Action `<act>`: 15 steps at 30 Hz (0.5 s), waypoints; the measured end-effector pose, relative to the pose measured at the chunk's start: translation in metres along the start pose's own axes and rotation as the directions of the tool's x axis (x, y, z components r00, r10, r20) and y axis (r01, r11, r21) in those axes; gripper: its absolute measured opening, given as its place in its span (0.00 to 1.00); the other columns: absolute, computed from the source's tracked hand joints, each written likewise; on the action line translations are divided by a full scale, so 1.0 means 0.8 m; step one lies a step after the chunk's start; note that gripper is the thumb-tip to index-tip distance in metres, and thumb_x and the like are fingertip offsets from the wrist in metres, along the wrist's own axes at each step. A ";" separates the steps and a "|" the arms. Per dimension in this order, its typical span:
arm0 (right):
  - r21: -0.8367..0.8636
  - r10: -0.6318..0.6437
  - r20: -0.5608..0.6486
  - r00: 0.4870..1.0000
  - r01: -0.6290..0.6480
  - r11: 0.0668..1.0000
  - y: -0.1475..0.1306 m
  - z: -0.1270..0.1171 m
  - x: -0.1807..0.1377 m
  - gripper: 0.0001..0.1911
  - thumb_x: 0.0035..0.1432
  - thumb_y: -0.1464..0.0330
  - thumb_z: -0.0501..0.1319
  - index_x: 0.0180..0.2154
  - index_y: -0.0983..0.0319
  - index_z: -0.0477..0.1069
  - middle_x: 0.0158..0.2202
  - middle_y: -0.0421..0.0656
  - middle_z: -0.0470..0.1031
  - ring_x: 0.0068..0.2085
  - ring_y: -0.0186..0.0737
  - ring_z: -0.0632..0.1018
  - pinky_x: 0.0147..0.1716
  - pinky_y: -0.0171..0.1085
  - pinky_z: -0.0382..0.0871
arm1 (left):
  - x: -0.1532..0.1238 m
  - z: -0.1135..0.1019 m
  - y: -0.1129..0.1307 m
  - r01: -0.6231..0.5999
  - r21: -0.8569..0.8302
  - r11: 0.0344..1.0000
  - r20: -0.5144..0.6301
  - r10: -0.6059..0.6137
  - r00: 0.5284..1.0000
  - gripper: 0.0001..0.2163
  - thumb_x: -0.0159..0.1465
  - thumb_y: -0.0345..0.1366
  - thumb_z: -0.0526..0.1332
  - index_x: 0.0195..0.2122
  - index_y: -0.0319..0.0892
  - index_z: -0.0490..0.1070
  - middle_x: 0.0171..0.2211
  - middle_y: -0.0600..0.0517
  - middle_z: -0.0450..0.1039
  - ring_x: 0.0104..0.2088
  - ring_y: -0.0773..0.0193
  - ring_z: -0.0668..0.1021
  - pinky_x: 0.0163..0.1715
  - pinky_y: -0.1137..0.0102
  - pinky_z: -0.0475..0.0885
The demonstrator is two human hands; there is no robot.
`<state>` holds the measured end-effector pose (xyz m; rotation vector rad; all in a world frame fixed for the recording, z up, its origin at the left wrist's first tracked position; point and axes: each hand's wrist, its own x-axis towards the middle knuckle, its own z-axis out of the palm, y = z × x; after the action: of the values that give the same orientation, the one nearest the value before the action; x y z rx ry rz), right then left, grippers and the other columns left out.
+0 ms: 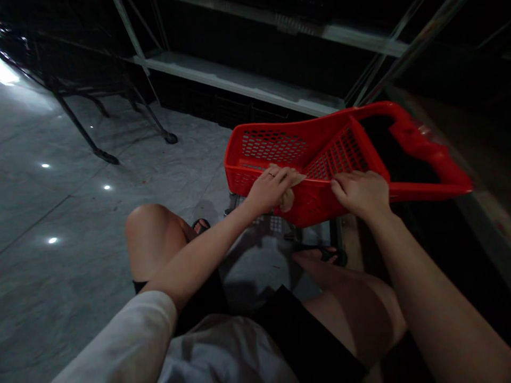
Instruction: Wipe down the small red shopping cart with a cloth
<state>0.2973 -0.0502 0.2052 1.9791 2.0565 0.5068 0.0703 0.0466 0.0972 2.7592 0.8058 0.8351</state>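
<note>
In front of my knees stands a red plastic shopping cart (315,205) with perforated basket walls and a looped handle on the right. My left hand (273,183), a ring on one finger, is closed on a beige cloth (288,198) and presses it against the cart's near rim. Part of the cloth hangs down the outer side of the basket. Further right, my right hand (361,191) wraps its fingers over the same rim, near the slanted grid panel (339,151) inside. Its fingertips are hidden behind the rim.
A metal shelf rack (239,80) runs behind the cart. At the upper left, a dark wheeled frame (83,127) stands on the grey floor (72,276). Lights reflect off the floor at left. A ledge (491,207) borders the right side.
</note>
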 end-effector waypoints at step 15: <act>0.169 0.096 -0.020 0.995 -0.091 0.981 -0.012 0.002 0.006 0.32 0.72 0.57 0.41 0.44 0.67 0.81 0.43 0.59 0.83 0.48 0.62 0.79 0.48 0.54 0.66 | -0.091 -0.004 -0.054 0.559 -0.309 0.769 -0.300 -0.637 0.710 0.20 0.70 0.28 0.53 0.63 0.41 0.63 0.65 0.40 0.61 0.68 0.47 0.62 0.72 0.50 0.58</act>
<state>0.2886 -0.0454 0.2003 2.1848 2.0934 0.3924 -0.0016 0.0440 0.0532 1.9496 1.4941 1.2321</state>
